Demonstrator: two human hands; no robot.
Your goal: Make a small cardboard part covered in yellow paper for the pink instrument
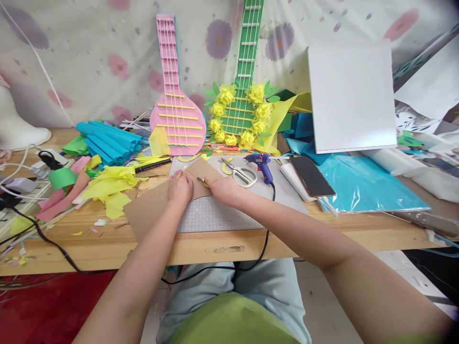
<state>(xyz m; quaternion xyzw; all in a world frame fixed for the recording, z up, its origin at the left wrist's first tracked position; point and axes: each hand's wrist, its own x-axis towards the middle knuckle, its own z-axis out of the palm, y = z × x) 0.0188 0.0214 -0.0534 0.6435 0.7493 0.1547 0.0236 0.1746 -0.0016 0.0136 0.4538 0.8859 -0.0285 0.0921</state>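
Note:
A brown piece of cardboard [150,205] lies slantwise on the grey cutting mat [229,216] and over the wooden table. My left hand [180,187] presses down on the cardboard, its fingers lying flat on it. In my right hand [224,189] is a craft knife [202,181] with a yellow and dark handle. Its tip points left, at the cardboard between my hands. Most of the handle is hidden by my fingers. Just beyond my right hand, scissors [244,177] with pale handles rest on the mat. A blue glue gun [263,167] lies to their right.
A pink paper instrument [178,117] and a green one [238,112] with yellow flowers stand at the back. Yellow crepe paper [111,186] and a black marker [153,166] lie left. At right are a phone [311,176] and blue wrapped sheets [369,184]. The glue gun's cord [266,243] hangs over the front edge.

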